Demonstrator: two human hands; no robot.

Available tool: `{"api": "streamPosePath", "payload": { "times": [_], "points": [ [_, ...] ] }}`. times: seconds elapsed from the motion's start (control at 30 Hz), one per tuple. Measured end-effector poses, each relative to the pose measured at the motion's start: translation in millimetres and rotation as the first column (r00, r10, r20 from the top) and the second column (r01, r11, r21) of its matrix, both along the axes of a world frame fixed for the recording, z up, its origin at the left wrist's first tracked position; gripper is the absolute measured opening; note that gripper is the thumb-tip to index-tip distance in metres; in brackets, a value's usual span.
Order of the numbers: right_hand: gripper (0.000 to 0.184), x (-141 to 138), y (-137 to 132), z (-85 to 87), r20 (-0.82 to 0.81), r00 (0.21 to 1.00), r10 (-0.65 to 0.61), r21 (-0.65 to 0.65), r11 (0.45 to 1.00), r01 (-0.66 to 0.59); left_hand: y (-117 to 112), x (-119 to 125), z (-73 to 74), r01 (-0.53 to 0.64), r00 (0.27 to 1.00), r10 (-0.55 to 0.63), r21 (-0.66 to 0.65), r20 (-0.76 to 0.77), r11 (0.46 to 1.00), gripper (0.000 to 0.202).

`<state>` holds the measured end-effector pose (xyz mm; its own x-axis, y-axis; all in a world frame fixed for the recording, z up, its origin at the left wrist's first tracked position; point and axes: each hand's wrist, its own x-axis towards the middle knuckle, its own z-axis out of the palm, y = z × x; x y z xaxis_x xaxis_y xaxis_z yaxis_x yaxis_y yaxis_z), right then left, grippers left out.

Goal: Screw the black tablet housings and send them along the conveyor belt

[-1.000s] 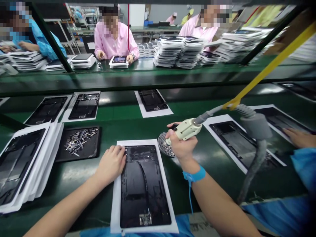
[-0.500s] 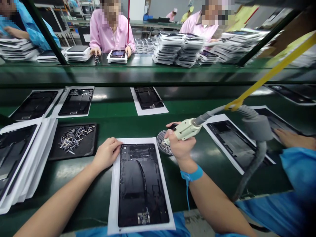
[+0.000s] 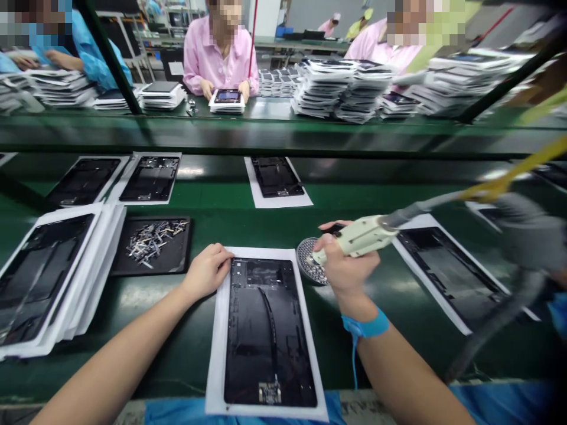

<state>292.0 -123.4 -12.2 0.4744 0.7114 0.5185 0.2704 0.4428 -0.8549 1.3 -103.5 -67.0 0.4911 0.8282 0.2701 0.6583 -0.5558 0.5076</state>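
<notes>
A black tablet housing (image 3: 271, 330) with a dark curved cable lies on a white sheet (image 3: 215, 378) before me. At its upper left corner, my left hand (image 3: 208, 270) holds the edge with curled fingers. My right hand (image 3: 349, 265) is wrapped around a cream electric screwdriver (image 3: 365, 235), tilted down to the left. Its tip is over or in a round dish of small holes (image 3: 310, 273) just right of the housing; the bit itself is too small to make out. A blue wrist strap (image 3: 367, 323) circles my right wrist.
A black tray (image 3: 181, 262) of small metal-tipped parts stands left, beside stacked housings and sheets (image 3: 48, 277). More housings (image 3: 150, 177) lie along the green bench, one (image 3: 452, 271) at right. A grey hose (image 3: 500, 330) and yellow strap (image 3: 527, 168) hang right. Co-workers sit opposite.
The whole view has shifted, so things appear further right. Both my hands keep their places by the housing and dish. The neighbour's hand at right has left the view.
</notes>
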Motion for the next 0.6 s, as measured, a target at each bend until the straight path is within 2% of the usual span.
{"api": "streamPosePath", "payload": {
  "times": [0.07,0.17,0.23,0.33,0.47,0.6],
  "points": [
    [0.015,-17.6,0.9,9.6,-0.051,0.997,0.054,0.034,0.998,-0.052,-0.1,1.3,0.1,-0.001,1.000,0.002,-0.022,0.009,1.000,0.027],
    [0.016,-59.4,5.1,17.3,-0.102,0.965,0.243,0.057,0.970,-0.238,-0.3,2.5,0.7,-0.006,1.000,0.007,-0.049,0.023,0.999,0.027],
    [0.016,-89.4,9.7,14.9,-0.100,0.924,0.368,0.054,0.930,-0.365,-1.0,3.0,1.0,-0.002,1.000,0.004,-0.060,0.028,0.998,0.027],
    [0.018,-120.9,17.1,3.3,-0.055,0.895,0.442,0.023,0.897,-0.441,-2.2,4.0,0.8,0.000,1.000,0.001,-0.064,0.016,0.998,0.024],
    [0.016,-131.8,22.7,-9.5,-0.014,0.894,0.448,-0.027,0.894,-0.448,-2.6,6.1,-0.1,-0.014,1.000,0.013,-0.052,-0.024,0.999,0.021],
    [0.016,-131.4,23.4,-13.0,-0.014,0.891,0.453,-0.045,0.890,-0.453,-2.7,7.5,-0.5,-0.028,0.999,0.025,-0.047,-0.047,0.999,0.020]
  ]
}}
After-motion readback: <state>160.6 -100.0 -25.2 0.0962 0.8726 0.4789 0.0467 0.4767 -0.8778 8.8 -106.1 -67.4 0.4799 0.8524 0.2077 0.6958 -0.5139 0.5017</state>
